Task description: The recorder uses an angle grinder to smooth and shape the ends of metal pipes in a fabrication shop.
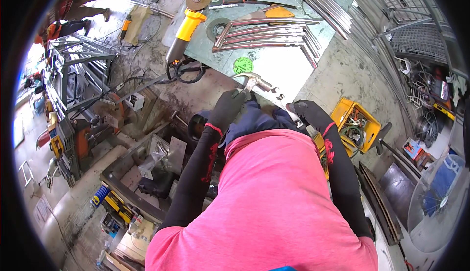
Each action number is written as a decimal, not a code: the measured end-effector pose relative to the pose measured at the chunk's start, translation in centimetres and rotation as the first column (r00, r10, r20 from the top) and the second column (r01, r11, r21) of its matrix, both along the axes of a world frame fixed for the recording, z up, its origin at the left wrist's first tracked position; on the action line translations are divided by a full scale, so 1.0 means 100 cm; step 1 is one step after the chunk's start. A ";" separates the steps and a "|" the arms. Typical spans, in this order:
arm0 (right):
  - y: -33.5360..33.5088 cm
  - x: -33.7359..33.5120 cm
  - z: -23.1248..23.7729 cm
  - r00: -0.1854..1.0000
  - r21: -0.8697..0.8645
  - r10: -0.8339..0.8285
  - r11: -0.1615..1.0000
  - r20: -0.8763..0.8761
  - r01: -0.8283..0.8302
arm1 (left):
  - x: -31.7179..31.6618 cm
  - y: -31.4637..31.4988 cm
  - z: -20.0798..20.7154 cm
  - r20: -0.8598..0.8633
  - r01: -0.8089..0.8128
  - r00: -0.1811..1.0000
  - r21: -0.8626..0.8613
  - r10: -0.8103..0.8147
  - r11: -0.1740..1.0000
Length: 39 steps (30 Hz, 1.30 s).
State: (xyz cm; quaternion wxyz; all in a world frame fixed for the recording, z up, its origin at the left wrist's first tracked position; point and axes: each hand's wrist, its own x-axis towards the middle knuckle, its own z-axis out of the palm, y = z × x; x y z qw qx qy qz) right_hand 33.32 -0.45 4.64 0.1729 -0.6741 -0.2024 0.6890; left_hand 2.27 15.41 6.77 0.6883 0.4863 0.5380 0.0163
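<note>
My left hand (229,108), in a dark glove, is closed around a claw hammer (252,81) just below its metal head. The claw points left, over the near edge of the worktable (298,70). To its right my gloved right hand (311,113) grips a silver wrench (283,104). The wrench's open jaws reach toward the hammer head, and whether the two touch is unclear. Beyond both tools a green disc (243,65) lies on the tabletop. Farther back rest several bent metal tubes (267,35), side by side.
A yellow angle grinder (188,27) lies at the table's left edge, its cable hanging. Yellow crates with tools (373,129) stand at my right. A metal-framed box (129,178) sits left, a fan (440,203) lower right. Long metal bars (320,1) lie at the back. Another person's legs (88,6) show far left.
</note>
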 end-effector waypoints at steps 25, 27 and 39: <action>-0.026 -0.042 -0.054 0.956 0.336 -0.164 0.939 0.245 0.075 | -0.004 0.005 -0.036 -0.090 0.277 0.954 0.624 -0.285 0.730; -0.022 -0.043 -0.057 0.962 0.337 -0.146 0.939 0.231 0.061 | -0.027 0.009 -0.049 -0.017 0.117 0.991 0.560 -0.129 0.820; -0.027 -0.041 -0.056 0.900 0.332 -0.050 0.937 0.433 -0.107 | 0.003 0.009 -0.013 -0.030 -0.113 0.992 0.227 0.123 0.967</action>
